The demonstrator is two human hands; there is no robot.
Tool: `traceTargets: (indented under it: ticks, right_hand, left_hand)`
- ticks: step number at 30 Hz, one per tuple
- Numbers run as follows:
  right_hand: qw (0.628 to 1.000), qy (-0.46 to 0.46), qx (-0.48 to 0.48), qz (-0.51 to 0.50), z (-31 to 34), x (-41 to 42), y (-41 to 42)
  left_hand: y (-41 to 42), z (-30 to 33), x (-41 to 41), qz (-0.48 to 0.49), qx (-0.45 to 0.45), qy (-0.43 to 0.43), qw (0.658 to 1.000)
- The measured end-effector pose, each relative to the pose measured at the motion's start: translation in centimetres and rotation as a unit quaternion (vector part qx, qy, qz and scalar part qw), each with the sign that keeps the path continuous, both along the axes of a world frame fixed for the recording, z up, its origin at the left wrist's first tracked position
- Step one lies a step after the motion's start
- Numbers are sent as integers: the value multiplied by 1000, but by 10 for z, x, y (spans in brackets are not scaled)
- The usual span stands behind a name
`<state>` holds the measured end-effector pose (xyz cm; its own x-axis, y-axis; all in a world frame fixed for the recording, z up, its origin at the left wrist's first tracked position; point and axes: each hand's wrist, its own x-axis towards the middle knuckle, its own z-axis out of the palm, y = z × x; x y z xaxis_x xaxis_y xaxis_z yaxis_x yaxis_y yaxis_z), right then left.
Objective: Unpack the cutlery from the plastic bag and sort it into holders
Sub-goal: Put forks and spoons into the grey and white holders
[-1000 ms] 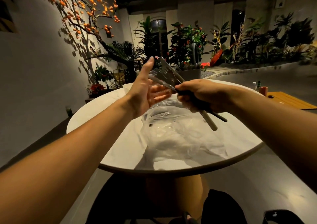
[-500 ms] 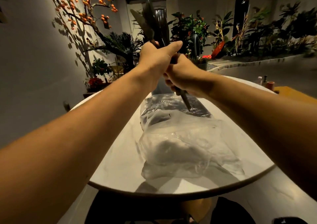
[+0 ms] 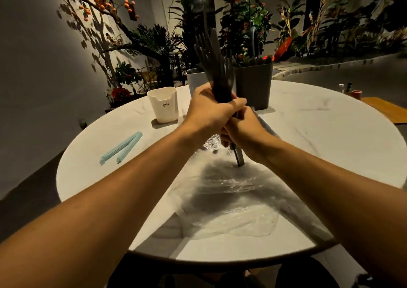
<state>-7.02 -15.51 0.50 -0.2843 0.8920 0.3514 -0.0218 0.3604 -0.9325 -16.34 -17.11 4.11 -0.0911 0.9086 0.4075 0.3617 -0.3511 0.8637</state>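
**Bundle gathered upright, sorting not yet begun**

Compared with half a second ago, both hands and the bundle sit lower in the view, and the far side of the table now shows, with three holders and a clip on it. The left hand (image 3: 211,109) is wrapped round the middle of the cutlery bundle (image 3: 214,62), fingers curled tight on the handles. The right hand (image 3: 240,131) grips the same bundle just below, touching the left, with the lower ends of the handles (image 3: 239,157) poking out beneath it.

The bundle stands nearly upright, its long axis vertical with a slight lean to the left at the top. Fork tines and at least one blade point up and away from the person; the handle ends point down, at or just above the plastic bag (image 3: 229,208), which lies flattened on the table (image 3: 330,146).

The step in hand looks like squaring up the cutlery now that it is out of the bag. Beyond the hands stand a white holder (image 3: 164,104), a pale holder (image 3: 196,78) mostly hidden behind the bundle, and a dark holder (image 3: 253,84). A pale blue clip (image 3: 122,148) lies apart on the left.

The next move likely calls for one hand to hold the bundle while the other draws out pieces of one kind and drops them into a holder.
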Motion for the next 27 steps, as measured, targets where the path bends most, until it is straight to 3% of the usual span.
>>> traceTargets:
  ticks: [4, 14, 20, 23, 27]
  right_hand:
    - [999, 40, -5, -33, -9, -6, -3]
    - [994, 98, -38, 10, -23, 7, -1]
    - [1000, -7, 1, -26, -23, 14, -2]
    - [1000, 0, 13, -24, -19, 12, -1]
    - [1000, 7, -8, -5, -25, 12, 0]
  left_hand:
    - [2, -8, 6, -8, 14, -21, 1000]
    - [0, -25, 18, -24, 0, -8, 1000]
    - [-1, -25, 19, -5, 26, -12, 1000]
    - [0, -22, 19, 9, 60, -24, 998]
    - [3, -30, 14, 21, -15, 26, 999]
